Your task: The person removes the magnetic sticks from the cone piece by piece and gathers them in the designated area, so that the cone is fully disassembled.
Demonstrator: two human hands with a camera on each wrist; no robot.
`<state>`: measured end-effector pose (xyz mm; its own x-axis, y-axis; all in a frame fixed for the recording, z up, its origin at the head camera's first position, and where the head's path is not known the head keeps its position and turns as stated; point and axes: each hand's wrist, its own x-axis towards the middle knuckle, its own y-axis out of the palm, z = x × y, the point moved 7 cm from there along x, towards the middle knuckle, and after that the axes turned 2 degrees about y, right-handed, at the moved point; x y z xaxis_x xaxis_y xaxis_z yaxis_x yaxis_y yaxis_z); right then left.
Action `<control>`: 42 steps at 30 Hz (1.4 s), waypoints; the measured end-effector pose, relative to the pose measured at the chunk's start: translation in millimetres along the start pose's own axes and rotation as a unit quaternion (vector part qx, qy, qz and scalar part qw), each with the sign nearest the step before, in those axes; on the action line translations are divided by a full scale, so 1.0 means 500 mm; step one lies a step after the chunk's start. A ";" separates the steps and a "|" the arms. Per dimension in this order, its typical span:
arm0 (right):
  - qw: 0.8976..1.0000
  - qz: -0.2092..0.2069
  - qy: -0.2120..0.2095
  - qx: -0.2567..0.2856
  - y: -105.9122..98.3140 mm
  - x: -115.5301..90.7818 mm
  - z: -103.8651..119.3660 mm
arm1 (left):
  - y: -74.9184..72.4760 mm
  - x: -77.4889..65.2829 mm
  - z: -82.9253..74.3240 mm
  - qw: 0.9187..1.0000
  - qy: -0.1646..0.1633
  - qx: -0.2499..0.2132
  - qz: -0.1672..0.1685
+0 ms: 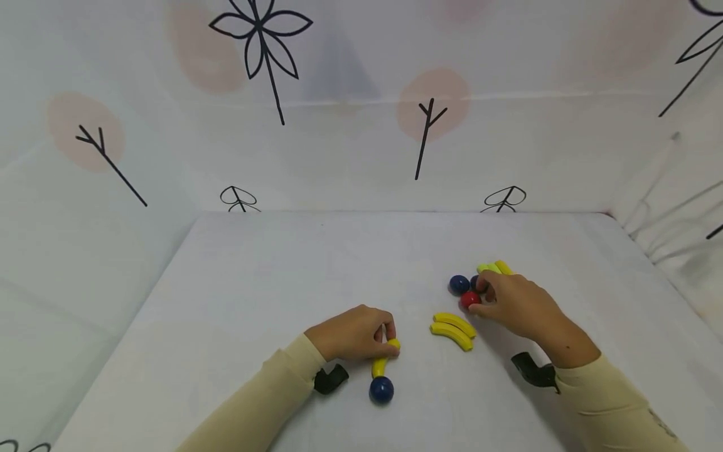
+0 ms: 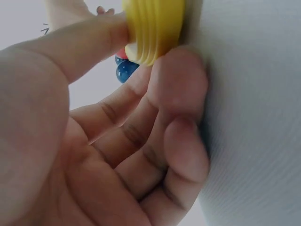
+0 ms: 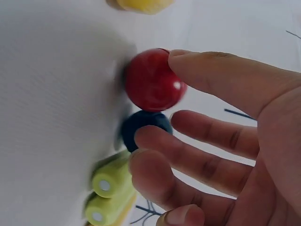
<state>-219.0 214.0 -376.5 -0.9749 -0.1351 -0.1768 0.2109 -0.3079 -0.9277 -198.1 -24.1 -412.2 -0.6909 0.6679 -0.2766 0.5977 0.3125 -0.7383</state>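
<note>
My left hand (image 1: 356,333) pinches a small yellow toy banana (image 1: 379,366) by its far end, between thumb and fingertips. In the left wrist view the ridged side of the banana (image 2: 155,28) shows close up. Its near end meets a dark blue ball (image 1: 381,390). My right hand (image 1: 522,307) is over a cluster at the right, its fingers loosely bent and spread. The thumb tip touches a glossy red ball (image 3: 153,80). Fingertips overlap a second blue ball (image 3: 143,127) beside it. A third blue ball (image 1: 459,285) sits left of these.
Two yellow toy bananas (image 1: 452,331) lie side by side between the hands. Behind the right hand are light green rods with pale ends (image 3: 110,183) and another yellow piece (image 1: 504,267). The white table (image 1: 282,263) meets a patterned cloth backdrop (image 1: 339,157) behind.
</note>
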 end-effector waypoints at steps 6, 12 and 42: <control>0.999 -0.036 -0.030 0.013 -0.018 -0.009 0.035 | -0.004 0.012 -0.009 0.999 0.014 0.019 -0.038; 0.997 -0.018 -0.072 0.027 0.022 -0.031 0.111 | -0.001 0.011 -0.005 0.998 0.003 0.019 -0.054; 0.974 0.015 -0.226 -0.010 0.126 -0.083 0.209 | 0.012 -0.044 -0.027 0.990 -0.057 0.110 0.066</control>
<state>-157.8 101.9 -393.3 -0.8363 -0.5465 -0.0442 0.2326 -0.2806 -0.9312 -173.9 -27.7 -402.5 -0.6613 0.6094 -0.4374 0.5915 0.0650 -0.8037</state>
